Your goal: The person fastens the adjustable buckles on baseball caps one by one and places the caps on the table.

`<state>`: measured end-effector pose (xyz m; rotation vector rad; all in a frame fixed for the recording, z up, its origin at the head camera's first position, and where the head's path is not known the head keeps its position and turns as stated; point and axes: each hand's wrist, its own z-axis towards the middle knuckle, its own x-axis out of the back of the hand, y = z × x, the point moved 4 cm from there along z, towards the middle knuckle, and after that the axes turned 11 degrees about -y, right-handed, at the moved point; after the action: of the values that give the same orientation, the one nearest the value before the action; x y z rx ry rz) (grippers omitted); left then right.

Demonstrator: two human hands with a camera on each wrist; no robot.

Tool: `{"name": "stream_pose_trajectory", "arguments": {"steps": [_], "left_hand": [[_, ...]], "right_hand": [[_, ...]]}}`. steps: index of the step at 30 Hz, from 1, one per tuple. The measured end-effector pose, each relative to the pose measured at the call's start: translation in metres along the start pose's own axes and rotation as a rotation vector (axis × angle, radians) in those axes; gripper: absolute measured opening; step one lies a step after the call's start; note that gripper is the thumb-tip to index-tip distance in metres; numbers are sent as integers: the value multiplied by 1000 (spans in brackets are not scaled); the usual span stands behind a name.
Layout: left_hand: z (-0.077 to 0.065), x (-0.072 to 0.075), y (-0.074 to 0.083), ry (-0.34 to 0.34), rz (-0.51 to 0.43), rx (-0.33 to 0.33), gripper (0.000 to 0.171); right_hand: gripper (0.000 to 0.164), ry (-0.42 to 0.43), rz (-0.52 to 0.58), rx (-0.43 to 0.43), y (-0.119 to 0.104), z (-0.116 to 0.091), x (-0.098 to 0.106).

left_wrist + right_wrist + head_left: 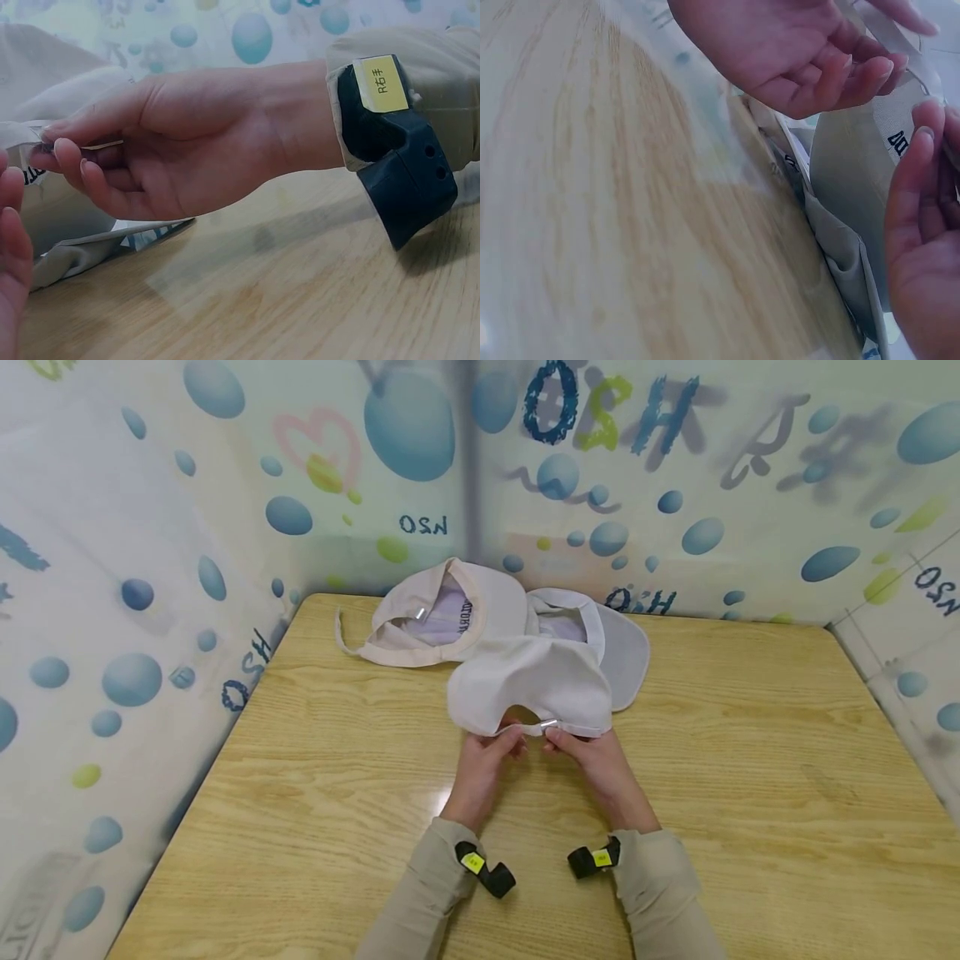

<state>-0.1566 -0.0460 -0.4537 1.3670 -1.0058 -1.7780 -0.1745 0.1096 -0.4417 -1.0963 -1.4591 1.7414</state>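
Both hands hold the back strap of a white cap, whose rear opening faces me. My left hand pinches the strap left of the metal buckle. The right hand grips the strap at the buckle, thumb on top. From the left wrist view, the right hand has thumb and forefinger pinched at the strap, and the left fingers show at the edge. In the right wrist view the left hand is above, with the strap between its fingers; dark lettering shows inside the cap.
Behind the held cap lies a cream cap with its strap hanging loose to the left. Beside it is another white cap, brim pointing right. All are on a wooden table against patterned wall sheets.
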Motion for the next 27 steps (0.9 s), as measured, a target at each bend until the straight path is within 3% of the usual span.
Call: {"name": "stream_pose_trajectory", "arguments": {"steps": [9, 16, 27], "left_hand": [[-3, 1, 4, -19, -98, -133, 33], [-2, 1, 4, -68, -193, -151, 33], [-1, 2, 5, -92, -221, -162, 26]], "right_hand": [[35, 0, 80, 10, -1, 0, 0], [40, -14, 136, 17, -2, 0, 1], [30, 31, 232, 36, -3, -2, 2]]}}
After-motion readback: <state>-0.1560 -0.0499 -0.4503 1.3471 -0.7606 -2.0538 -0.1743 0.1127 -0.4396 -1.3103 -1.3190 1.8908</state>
